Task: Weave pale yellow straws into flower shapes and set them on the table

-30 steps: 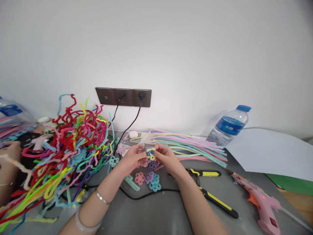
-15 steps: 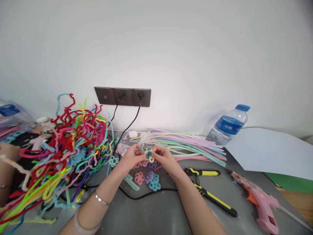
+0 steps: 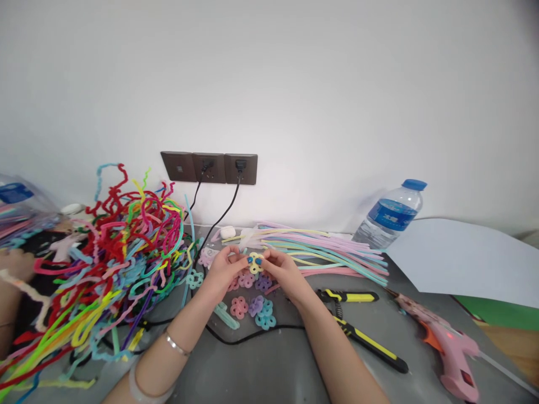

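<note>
A yellow pipe-cleaner flower (image 3: 255, 268) with looped petals is pinched between my two hands, above the grey table. My left hand (image 3: 226, 271) grips its left side with thumb and finger, and my right hand (image 3: 281, 271) grips its right side. Just below and behind lie more looped flowers: a pink flower (image 3: 239, 307), a purple flower (image 3: 255, 306) and a blue flower (image 3: 265, 315). A mint-green flower (image 3: 194, 279) is left of my left hand. Folded mint pipe cleaners (image 3: 227, 317) rest under my left wrist.
A tangled heap of coloured pipe cleaners (image 3: 138, 241) fills the left, beside another person's hand (image 3: 17, 264). Straight pastel pipe cleaners (image 3: 324, 247) lie behind my hands. To the right are yellow-black pliers (image 3: 366, 331), a pink glue gun (image 3: 450, 348), a water bottle (image 3: 391, 216) and white paper (image 3: 458, 252).
The yellow flower has been turned to face me and shows more fully between my fingertips. The other person's hand at the far left has shifted slightly.
</note>
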The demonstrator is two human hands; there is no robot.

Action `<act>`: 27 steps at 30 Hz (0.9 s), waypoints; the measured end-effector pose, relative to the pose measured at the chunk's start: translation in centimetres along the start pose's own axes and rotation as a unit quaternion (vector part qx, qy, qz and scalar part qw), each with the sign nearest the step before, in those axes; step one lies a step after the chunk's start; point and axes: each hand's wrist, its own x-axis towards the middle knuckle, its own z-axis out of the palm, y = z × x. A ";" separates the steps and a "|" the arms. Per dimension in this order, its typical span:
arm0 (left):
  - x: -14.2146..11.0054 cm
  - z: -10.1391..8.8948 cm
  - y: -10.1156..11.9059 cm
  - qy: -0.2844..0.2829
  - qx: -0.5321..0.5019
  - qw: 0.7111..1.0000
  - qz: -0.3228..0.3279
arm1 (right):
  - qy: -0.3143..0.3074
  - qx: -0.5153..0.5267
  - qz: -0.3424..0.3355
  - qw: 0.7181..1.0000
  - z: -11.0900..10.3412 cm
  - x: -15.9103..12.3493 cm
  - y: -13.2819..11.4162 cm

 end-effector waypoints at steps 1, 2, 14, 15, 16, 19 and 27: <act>0.0 -0.1 -0.1 -0.002 0.011 1.000 0.003 | 0.002 -0.001 -0.004 1.000 0.1 0.0 0.0; 0.1 -0.2 -0.1 -0.002 0.023 1.000 0.006 | 0.003 -0.003 -0.008 1.000 0.2 0.0 0.0; 0.2 0.1 -0.7 0.016 0.059 0.996 0.069 | 0.040 0.016 -0.022 0.999 0.9 0.1 0.5; 0.2 0.1 -0.7 0.015 0.063 0.995 0.072 | 0.043 0.019 -0.021 0.999 0.9 0.1 0.5; 0.1 0.1 -0.7 0.015 0.067 0.995 0.074 | 0.045 0.022 -0.021 0.999 0.9 0.2 0.5; 0.1 0.1 -0.6 0.017 0.080 0.994 0.079 | 0.043 0.031 -0.013 0.999 0.9 0.3 0.7; 0.3 -0.5 0.2 -0.015 0.109 0.989 0.099 | -0.013 0.078 0.034 0.996 0.7 0.2 0.6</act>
